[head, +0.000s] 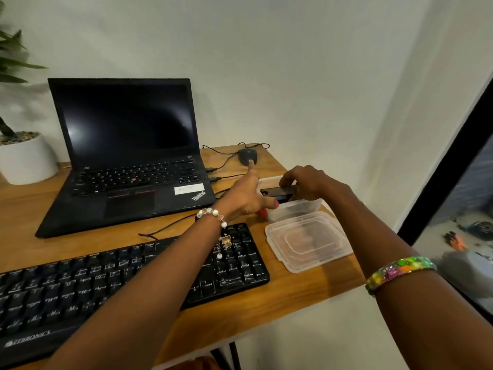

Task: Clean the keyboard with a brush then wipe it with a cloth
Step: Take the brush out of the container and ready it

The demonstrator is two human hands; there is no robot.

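Over the clear tub (pixel 296 209) beside the keyboard (pixel 128 279): right hand (pixel 309 182) gripping a dark item (pixel 278 192), possibly the brush; left hand (pixel 248 196) spread, steadying tub; lift straight, clearing rim.

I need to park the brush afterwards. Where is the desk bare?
Bare wood lies between the black laptop and black keyboard, and in front of the clear plastic lid. Crowded: the right rear, with cables, grey mouse and clear plastic box.
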